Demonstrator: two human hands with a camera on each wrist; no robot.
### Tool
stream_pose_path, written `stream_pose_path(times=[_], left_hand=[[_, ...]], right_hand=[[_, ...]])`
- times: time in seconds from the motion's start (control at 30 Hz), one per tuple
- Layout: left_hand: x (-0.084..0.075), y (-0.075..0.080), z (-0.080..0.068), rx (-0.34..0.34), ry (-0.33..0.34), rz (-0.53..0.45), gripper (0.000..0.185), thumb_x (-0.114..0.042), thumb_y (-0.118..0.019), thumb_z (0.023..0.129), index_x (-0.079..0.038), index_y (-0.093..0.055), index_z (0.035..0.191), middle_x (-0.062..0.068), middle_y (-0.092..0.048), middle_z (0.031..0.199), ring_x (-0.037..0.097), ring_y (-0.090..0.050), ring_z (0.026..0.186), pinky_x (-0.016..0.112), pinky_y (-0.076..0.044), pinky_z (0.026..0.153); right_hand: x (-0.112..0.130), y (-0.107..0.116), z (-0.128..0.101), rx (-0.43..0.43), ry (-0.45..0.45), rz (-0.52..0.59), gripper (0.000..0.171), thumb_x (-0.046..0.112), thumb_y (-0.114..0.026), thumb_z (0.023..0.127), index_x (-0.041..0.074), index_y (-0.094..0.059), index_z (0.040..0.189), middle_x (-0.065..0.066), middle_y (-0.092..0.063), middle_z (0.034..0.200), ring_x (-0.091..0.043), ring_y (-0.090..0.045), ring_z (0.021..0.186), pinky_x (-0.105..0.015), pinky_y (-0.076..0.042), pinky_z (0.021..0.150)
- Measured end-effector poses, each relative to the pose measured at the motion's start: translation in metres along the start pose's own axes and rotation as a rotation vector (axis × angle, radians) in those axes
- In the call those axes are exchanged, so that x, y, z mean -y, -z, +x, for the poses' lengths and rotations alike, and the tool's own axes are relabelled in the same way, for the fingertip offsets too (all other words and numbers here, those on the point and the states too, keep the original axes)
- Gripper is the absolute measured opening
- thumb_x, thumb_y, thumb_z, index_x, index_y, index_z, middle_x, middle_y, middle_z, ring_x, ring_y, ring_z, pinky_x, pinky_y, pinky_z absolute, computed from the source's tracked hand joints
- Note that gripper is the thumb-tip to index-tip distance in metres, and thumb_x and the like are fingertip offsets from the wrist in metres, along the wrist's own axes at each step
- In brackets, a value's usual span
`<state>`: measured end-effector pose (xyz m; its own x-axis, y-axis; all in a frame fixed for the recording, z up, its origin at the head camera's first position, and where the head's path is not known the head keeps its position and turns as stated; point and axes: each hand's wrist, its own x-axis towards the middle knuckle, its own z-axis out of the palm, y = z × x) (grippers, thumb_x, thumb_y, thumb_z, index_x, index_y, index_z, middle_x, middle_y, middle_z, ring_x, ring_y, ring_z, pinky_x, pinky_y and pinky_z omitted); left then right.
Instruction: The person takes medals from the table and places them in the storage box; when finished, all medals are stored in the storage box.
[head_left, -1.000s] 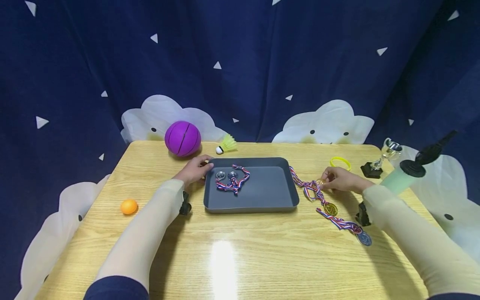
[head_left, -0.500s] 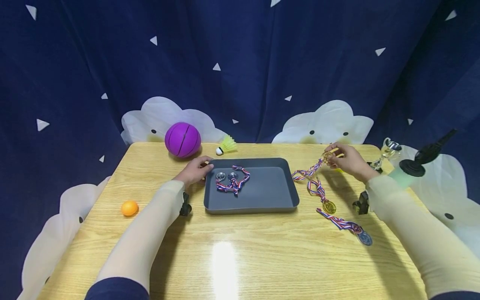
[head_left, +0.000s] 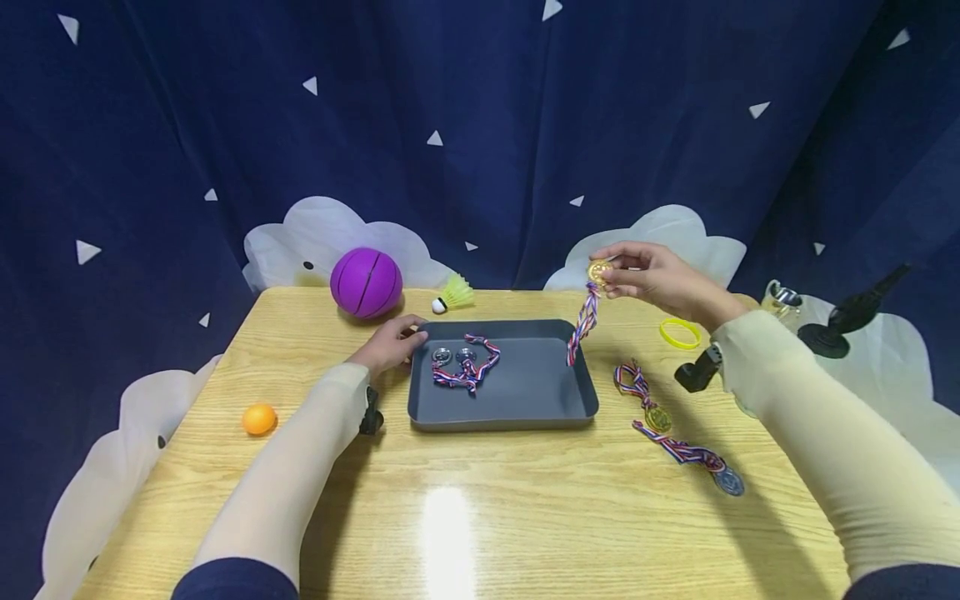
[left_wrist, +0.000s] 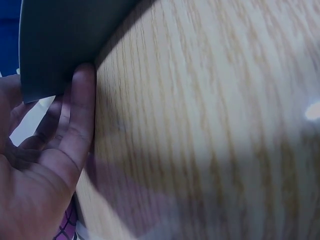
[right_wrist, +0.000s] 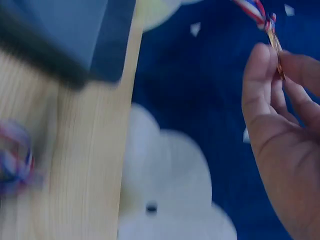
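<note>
The right hand (head_left: 651, 279) pinches a gold medal (head_left: 598, 271) above the grey tray's (head_left: 517, 412) far right corner, ribbon dangling; the left hand (head_left: 390, 340) rests open-fingered against the tray's left rim.

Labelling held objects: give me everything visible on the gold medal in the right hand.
The gold medal is a small round gold-coloured disc, metallic-looking, held up in the air above the far right corner of the grey tray. The right hand pinches it between thumb and fingertips; the right wrist view shows the disc edge-on in that pinch. A red, white and blue striped ribbon is fixed to it and hangs down twisted, its lower end over the tray's right side. Any relief on the disc is too small to read.
</note>
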<state>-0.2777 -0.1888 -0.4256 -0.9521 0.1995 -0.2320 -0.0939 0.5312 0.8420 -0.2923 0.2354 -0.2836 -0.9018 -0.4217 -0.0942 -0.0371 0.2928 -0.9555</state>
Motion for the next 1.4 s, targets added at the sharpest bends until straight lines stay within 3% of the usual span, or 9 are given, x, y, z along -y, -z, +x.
stream_pose_path(times=[0.17,0.33,0.7,0.97,1.27,1.4], left_hand=[[0.000,0.000,-0.001,-0.004,-0.005,-0.001,0.040,-0.023,-0.047,0.113,-0.007,-0.052,0.149,0.025,-0.051,0.142,0.034,-0.061,0.118,0.041,-0.066,0.089],[0.000,0.000,0.000,-0.006,-0.012,0.006,0.040,-0.023,-0.047,0.113,-0.007,-0.052,0.150,0.025,-0.052,0.141,0.034,-0.062,0.118,0.040,-0.066,0.089],[-0.005,-0.001,-0.001,-0.006,-0.020,0.028,0.043,-0.024,-0.046,0.113,-0.007,-0.050,0.152,0.025,-0.052,0.142,0.033,-0.060,0.119,0.041,-0.065,0.092],[-0.005,-0.003,-0.002,-0.013,-0.026,0.021,0.042,-0.023,-0.046,0.113,-0.007,-0.051,0.152,0.025,-0.052,0.142,0.034,-0.061,0.119,0.040,-0.065,0.091],[-0.001,-0.001,-0.002,-0.014,-0.018,0.009,0.042,-0.024,-0.046,0.113,-0.007,-0.051,0.151,0.025,-0.052,0.143,0.036,-0.061,0.122,0.043,-0.065,0.093],[0.001,-0.002,-0.002,-0.013,-0.022,0.006,0.041,-0.023,-0.046,0.113,-0.007,-0.051,0.151,0.025,-0.053,0.141,0.035,-0.061,0.120,0.042,-0.066,0.092]], right_hand=[[-0.002,-0.045,0.024,0.187,-0.039,0.033,0.036,-0.003,-0.057,0.104,-0.005,-0.053,0.139,0.000,-0.067,0.101,-0.008,-0.069,0.090,-0.025,-0.065,0.085],[-0.025,-0.082,0.049,0.294,-0.078,-0.087,0.037,-0.004,-0.057,0.104,-0.010,-0.051,0.139,-0.002,-0.066,0.097,-0.011,-0.069,0.084,-0.026,-0.066,0.083],[-0.064,-0.122,0.078,0.224,-0.159,-0.319,0.023,-0.012,-0.056,0.098,-0.013,-0.056,0.121,-0.008,-0.064,0.088,-0.013,-0.065,0.076,-0.030,-0.066,0.077],[-0.065,-0.139,0.081,0.168,-0.166,-0.531,0.017,-0.001,-0.067,0.098,-0.006,-0.062,0.113,-0.008,-0.065,0.091,-0.015,-0.065,0.080,-0.029,-0.063,0.077],[-0.060,-0.149,0.082,0.183,-0.116,-0.745,0.006,0.001,-0.066,0.098,-0.003,-0.067,0.103,-0.011,-0.071,0.091,-0.013,-0.061,0.075,-0.023,-0.055,0.066],[-0.062,-0.151,0.084,0.184,-0.109,-0.807,0.006,0.001,-0.070,0.096,0.000,-0.066,0.101,-0.011,-0.071,0.098,-0.014,-0.060,0.081,-0.023,-0.053,0.070]])
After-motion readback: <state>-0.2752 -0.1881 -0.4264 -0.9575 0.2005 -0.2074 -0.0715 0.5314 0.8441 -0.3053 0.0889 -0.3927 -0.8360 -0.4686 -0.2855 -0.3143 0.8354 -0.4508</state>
